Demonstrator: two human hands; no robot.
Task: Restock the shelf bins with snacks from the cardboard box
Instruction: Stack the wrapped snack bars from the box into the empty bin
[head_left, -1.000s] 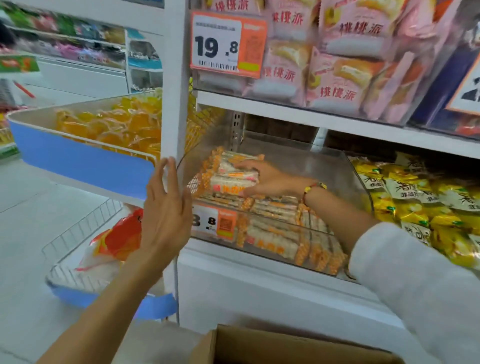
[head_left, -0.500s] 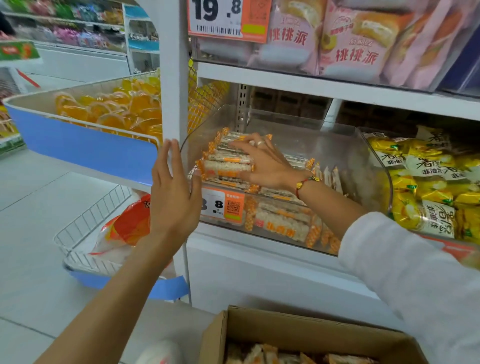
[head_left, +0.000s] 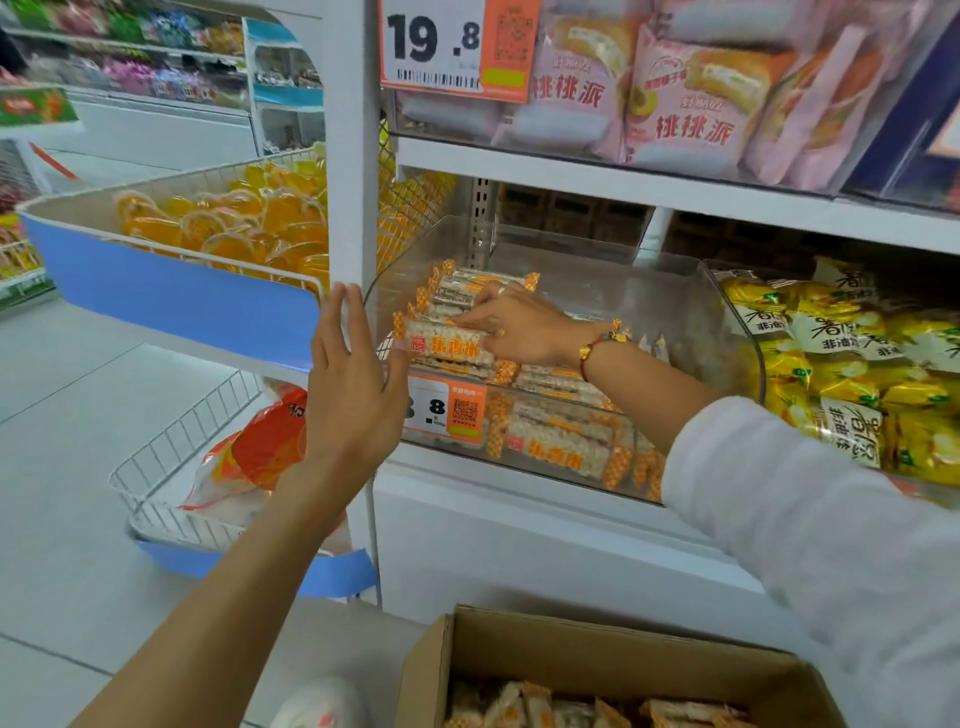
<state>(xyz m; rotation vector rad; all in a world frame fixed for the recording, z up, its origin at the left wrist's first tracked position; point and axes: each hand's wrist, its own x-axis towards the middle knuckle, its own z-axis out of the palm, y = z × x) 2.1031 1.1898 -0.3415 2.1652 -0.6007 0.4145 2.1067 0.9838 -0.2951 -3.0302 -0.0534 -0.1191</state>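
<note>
1. Snack packets (head_left: 452, 349), white with orange checked ends, lie stacked at the left end of the clear shelf bin (head_left: 727, 291), their long axes running along the bin's front wall.
2. Right hand (head_left: 514, 327) reaches over that front wall and rests on the top packets, fingers spread fairly flat and pointing left along them; whether any fingertip curls under a packet I cannot tell.
3. Left hand (head_left: 353, 384) stands outside the bin's left front corner, fingers straight and holding nothing, against the white upright (head_left: 350, 156).
4. Cardboard box (head_left: 597, 649) sits below the shelf edge, with more of the same packets showing inside.
5. Judged from this, the stack lies directly under the right palm, so that hand is the one placed to square it; the bin's right end looks to have room.
</note>
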